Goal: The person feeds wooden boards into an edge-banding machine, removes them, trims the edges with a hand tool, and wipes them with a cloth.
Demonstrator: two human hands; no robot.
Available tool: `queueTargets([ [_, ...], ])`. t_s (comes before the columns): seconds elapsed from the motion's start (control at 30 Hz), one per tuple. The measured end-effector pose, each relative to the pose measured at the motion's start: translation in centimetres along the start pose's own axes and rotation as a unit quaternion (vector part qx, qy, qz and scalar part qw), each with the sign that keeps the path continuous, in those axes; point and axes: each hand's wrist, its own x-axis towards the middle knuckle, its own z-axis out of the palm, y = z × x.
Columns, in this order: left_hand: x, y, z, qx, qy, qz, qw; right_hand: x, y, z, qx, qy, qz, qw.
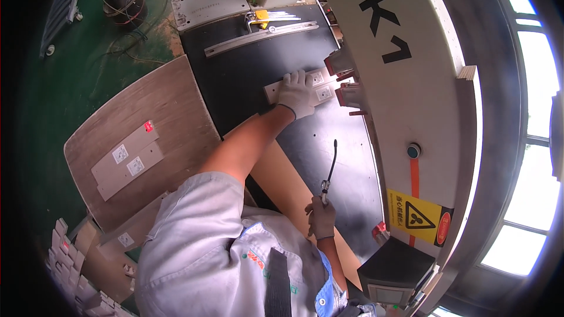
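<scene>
Left hand [297, 93] outspread over boards [272, 91] with white printed labels [324, 93], right hand [321, 219] tight around air gun [325, 186]

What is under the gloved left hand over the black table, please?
Under the left hand are pale boards lying on the black table; two labels show beside that hand. The part of the boards directly beneath it is hidden.
</scene>
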Motion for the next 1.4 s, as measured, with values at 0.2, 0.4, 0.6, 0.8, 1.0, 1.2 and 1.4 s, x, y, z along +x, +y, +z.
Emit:
queueTargets([
  [0.2, -2.3, -0.5, -3.0, 0.029, -0.001, -0.008, 1.000, -4.1, -3.0, -0.3, 0.053, 0.054, -0.057, 0.996],
  [0.4, -4.2, -2.0, -2.2, 0.027, 0.042, 0.002, 0.999, -7.6, -3.1, -0.6, 0.020, 0.128, -0.181, 0.975],
  [0.6, -4.5, -1.6, -1.9, 0.021, 0.034, -0.003, 0.999, -9.8, -6.2, 0.0, 0.047, 0.167, -0.216, 0.961],
  [0.8, -4.8, -1.8, -2.0, 0.009, 0.044, -0.008, 0.999, -10.5, -7.2, 0.3, 0.070, 0.178, -0.235, 0.953],
  [1.0, -4.3, -1.5, -1.7, 0.035, 0.016, 0.001, 0.999, -9.9, -7.7, 0.1, 0.114, 0.204, -0.256, 0.938],
  [1.2, -4.5, -1.1, -2.0, 0.036, 0.034, 0.006, 0.999, -12.1, -11.1, 0.2, 0.216, 0.123, -0.137, 0.959],
  [1.4, -4.6, -1.2, -1.7, 0.040, 0.042, 0.019, 0.998, -12.9, -10.4, 0.1, 0.211, 0.103, -0.142, 0.962],
])
